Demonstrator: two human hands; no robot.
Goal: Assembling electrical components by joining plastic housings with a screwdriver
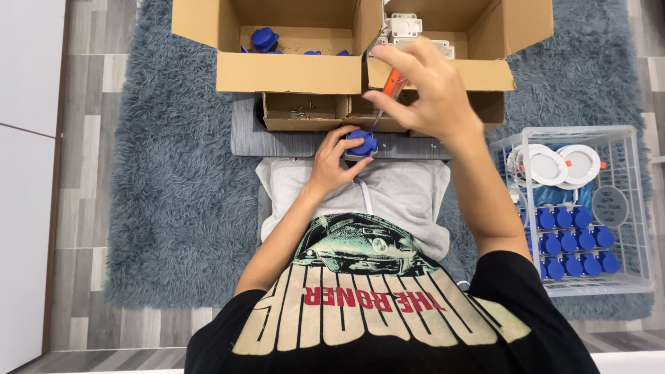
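While the left hand [331,156] grips a blue cap [361,143] | right hand [422,86] clasps screwdriver [388,93] above it | screwing seems underway; filled rows in basket [623,208] right of it.

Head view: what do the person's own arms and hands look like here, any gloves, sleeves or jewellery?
Both hands are bare: no gloves on the left hand or the right hand, and no rings, watch or bracelet show. The forearms are uncovered. Short black sleeves of a T-shirt end around the upper arms; the shirt carries a cream, red and green car graphic on its chest.
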